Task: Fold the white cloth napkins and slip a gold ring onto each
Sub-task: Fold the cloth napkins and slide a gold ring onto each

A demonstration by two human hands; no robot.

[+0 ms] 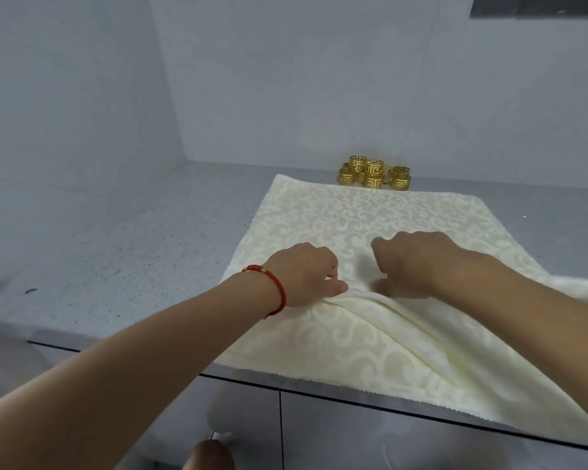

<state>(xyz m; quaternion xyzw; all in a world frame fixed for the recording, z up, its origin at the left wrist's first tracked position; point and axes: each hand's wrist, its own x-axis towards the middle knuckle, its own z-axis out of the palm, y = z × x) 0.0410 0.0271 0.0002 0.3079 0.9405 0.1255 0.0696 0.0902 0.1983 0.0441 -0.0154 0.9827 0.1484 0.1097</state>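
Grey speckled tabletop [123, 252] set into a pale-walled corner carries 1 white patterned napkin [353, 212], spread flat with its near edge overhanging the tabletop front. Left hand [302, 276], red cord bracelet [272, 283] at the wrist, pinches a raised fold at the napkin's centre. Right hand [418, 266], fingers curled, grips the same fold just beside it. Gold rings [374, 173] sit clustered beyond the napkin's far edge, against the wall.
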